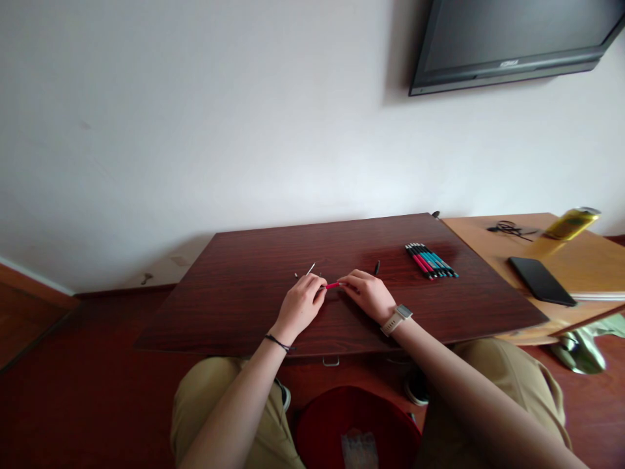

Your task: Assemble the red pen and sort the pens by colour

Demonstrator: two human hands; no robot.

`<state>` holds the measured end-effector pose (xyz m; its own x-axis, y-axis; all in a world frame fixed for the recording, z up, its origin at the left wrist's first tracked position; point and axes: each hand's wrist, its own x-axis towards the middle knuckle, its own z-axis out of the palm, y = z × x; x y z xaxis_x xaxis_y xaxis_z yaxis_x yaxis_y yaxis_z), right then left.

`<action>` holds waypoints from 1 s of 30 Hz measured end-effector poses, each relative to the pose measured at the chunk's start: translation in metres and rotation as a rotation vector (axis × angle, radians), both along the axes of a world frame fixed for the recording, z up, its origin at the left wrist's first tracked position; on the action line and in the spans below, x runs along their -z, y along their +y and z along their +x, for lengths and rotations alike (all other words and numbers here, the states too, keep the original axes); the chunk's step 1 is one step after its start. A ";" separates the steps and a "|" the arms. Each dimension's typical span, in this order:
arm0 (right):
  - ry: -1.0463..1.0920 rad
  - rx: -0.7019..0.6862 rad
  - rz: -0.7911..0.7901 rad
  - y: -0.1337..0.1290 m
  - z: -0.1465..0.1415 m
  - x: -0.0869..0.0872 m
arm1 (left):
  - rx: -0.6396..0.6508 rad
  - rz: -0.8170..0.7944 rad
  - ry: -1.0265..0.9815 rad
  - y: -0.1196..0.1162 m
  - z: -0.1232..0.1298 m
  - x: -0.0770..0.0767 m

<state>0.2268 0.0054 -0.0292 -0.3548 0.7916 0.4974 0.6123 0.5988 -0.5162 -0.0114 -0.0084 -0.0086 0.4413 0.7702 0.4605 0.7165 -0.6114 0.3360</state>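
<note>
Between my two hands, low over the dark red-brown table (273,251), is a pink pen barrel (333,285). My left hand (301,301) has its fingers closed on the barrel's left end. The fingertips of my right hand (367,293) pinch its right end. Just beyond my left hand lies a thin white-tipped stick (310,268), with tiny dark pieces near it. A small black pen part (377,267) rests behind my right hand. To the right, several pink, blue and black pens (430,262) lie side by side in a row.
A lighter wooden table (483,244) adjoins on the right, bearing a black phone (541,281), a dark cable (510,228) and a yellow can (571,223). Below the front edge, between my knees, is a red bin (312,426). A television (517,39) hangs on the wall.
</note>
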 end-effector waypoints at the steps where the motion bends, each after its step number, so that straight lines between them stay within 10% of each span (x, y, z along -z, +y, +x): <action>1: 0.004 0.002 0.009 -0.001 0.000 -0.001 | -0.005 0.001 0.003 0.000 0.000 0.000; 15: 0.126 -0.106 0.020 -0.008 -0.002 -0.009 | -0.011 -0.061 -0.060 0.003 -0.002 0.004; 25: 0.117 -0.150 0.064 -0.016 -0.003 -0.018 | -0.076 -0.255 -0.712 0.014 -0.006 0.003; 30: 0.105 -0.129 0.061 -0.013 -0.002 -0.014 | -0.230 -0.247 -0.647 0.018 -0.019 -0.004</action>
